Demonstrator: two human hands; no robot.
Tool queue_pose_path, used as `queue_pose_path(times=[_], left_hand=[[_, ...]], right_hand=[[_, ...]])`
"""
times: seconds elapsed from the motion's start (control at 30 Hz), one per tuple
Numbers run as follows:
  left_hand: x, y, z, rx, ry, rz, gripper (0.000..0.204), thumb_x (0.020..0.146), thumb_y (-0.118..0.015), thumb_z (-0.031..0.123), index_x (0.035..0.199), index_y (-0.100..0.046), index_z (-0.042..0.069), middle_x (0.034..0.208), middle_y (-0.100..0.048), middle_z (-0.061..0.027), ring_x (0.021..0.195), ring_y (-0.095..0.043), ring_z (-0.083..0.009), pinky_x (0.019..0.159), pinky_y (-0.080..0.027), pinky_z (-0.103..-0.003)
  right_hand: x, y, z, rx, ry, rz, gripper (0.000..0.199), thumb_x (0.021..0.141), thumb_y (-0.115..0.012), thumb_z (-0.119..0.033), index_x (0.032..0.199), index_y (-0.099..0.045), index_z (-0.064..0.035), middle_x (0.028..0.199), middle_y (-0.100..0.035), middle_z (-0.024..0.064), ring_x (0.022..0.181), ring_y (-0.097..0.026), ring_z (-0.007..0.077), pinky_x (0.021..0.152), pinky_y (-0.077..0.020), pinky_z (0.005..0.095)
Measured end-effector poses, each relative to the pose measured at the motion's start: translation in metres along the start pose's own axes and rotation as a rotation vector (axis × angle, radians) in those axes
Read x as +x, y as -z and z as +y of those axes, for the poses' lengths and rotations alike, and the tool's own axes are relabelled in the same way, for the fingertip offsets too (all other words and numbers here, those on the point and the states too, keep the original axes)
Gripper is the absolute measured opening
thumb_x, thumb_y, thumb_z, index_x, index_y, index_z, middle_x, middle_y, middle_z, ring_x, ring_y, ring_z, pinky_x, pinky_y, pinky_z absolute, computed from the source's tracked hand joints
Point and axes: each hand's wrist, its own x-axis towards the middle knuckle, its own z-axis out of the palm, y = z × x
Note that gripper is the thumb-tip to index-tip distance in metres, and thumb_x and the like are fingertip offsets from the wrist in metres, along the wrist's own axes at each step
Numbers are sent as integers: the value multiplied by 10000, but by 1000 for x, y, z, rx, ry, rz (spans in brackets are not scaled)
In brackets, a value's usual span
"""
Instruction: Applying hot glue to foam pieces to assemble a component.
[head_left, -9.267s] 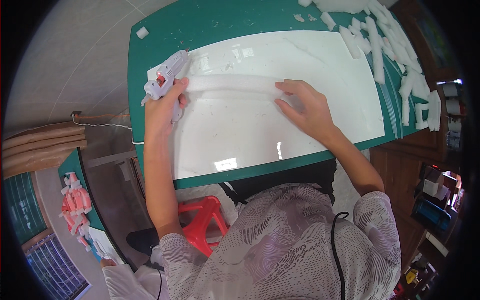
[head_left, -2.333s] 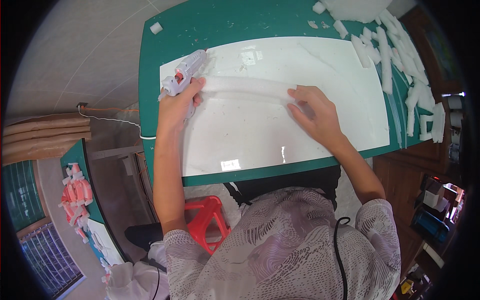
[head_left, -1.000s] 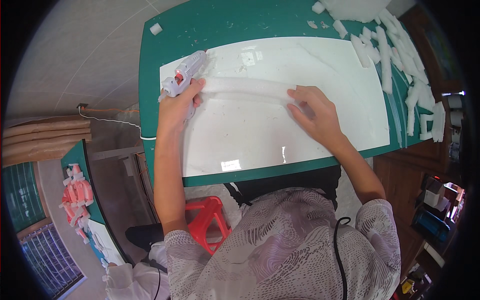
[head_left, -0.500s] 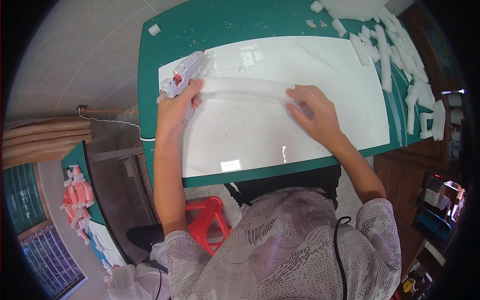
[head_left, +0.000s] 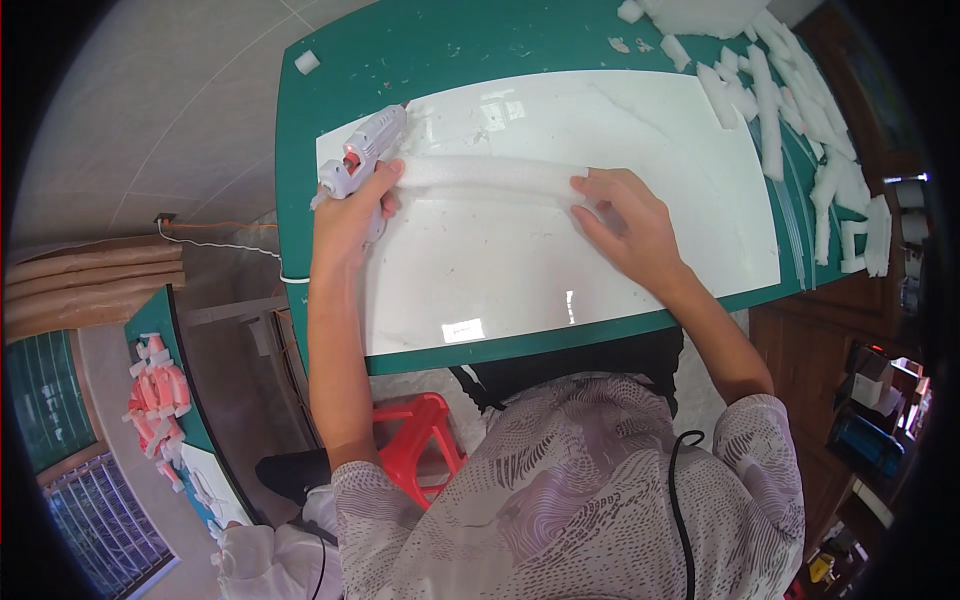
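A white foam strip [head_left: 490,174] lies crosswise over the white board [head_left: 480,270], bent slightly, between my two hands. My left hand [head_left: 362,210] is closed on its left end, the thumb along the top. A white hot glue gun [head_left: 378,133] with a red part sits against that hand, its nozzle pointing away; part of its handle is hidden behind the fingers, and whether the hand also bears on it I cannot tell. At the strip's right end, my right hand [head_left: 628,222] grips with its fingertips, the thumb lower and apart.
White foam offcuts [head_left: 770,110] and clear glue sticks [head_left: 798,215] cover the right side of the green table [head_left: 400,45]. A small foam piece [head_left: 307,62] lies at the far left corner. Below stands a red stool [head_left: 415,440]. Another person's sleeve [head_left: 275,560] shows at lower left.
Both hands and the foam strip stay almost where they were. The whole view has shifted very slightly.
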Motion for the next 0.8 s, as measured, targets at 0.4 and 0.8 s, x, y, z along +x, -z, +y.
queue_pose_path(times=[0.4,0.8], left_hand=[[0,9,-3,-148,-41,-24,265,824,-748,204,958,-618,17,812,-616,-56,571,-519,-100,495,-392,-259],[1,15,-5,-158,-52,34,310,825,-748,213,1023,-613,17,871,-633,-78,579,-517,-96,504,-388,-256]], right_hand=[[0,-2,-3,83,-73,0,587,813,-715,-59,1353,-491,-107,1143,-610,116,984,-609,219,749,-510,295],[13,10,-14,150,-269,-84,624,817,-713,-76,1379,-441,-88,1075,-634,110,953,-612,193,782,-499,279]])
